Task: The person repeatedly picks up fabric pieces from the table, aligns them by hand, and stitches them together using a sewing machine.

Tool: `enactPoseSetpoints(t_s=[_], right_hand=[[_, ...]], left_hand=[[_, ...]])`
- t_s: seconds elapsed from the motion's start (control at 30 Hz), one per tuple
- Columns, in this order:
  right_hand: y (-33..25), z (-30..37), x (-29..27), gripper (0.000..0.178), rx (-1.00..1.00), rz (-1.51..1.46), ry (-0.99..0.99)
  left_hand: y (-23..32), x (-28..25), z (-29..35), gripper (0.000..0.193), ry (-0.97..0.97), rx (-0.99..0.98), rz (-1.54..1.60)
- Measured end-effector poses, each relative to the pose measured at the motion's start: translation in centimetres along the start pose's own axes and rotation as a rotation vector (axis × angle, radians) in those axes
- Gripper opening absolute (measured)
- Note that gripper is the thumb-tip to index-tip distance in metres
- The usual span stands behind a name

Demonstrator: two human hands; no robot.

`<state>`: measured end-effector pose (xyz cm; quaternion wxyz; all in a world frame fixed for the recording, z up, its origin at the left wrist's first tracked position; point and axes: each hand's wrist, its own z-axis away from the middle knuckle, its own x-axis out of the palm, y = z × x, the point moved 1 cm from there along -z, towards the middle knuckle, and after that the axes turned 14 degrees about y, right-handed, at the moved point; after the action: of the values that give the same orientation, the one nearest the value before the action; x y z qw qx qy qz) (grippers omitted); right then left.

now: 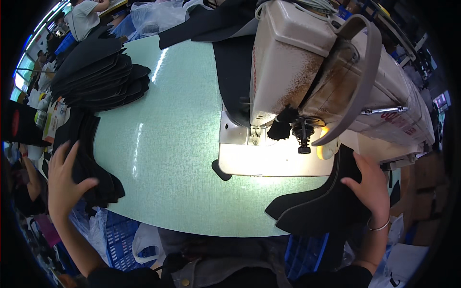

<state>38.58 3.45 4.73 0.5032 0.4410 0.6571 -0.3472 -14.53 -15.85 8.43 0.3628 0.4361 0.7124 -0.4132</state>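
The person's left hand (65,180) is lying flat with fingers spread on a stack of black fabric pieces (89,165) at the table's (168,144) left edge, a taller pile of black cut pieces (98,77) sitting well beyond its fingertips. The right hand (370,187) is pressing open-palmed, fingers together, on a black stitched fabric panel (321,209) spreading out beneath and left of it, with the sewing machine (326,72) standing just beyond its fingers.
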Motion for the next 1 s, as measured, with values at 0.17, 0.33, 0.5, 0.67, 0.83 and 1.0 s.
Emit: enactPoseSetpoints(t_s=[0.17,0.33,0.5,0.67,0.83,1.0], right_hand=[[2.3,0.3,1.8,0.062,0.147,-0.154,-0.052],[1.4,1.5,1.3,0.058,0.23,-0.137,0.081],[1.4,2.1,1.8,0.06,0.227,-0.138,0.184],[2.7,2.6,2.4,0.056,0.302,-0.184,0.183],[1.6,0.5,-0.3,0.022,0.07,-0.347,0.316],[-3.0,-3.6,-0.1,0.023,-0.039,-0.74,-0.057]], left_hand=[[-6.8,0.3,4.6,0.073,-0.104,-0.284,0.366],[-6.7,2.4,4.2,0.034,0.055,-0.248,0.424],[-8.7,3.8,5.7,0.03,0.161,-0.327,0.507],[-8.6,6.3,5.4,0.028,0.274,-0.345,0.319],[-8.7,3.6,5.9,0.027,0.537,-0.211,0.164],[7.3,1.4,0.6,0.033,0.306,0.173,0.525]])
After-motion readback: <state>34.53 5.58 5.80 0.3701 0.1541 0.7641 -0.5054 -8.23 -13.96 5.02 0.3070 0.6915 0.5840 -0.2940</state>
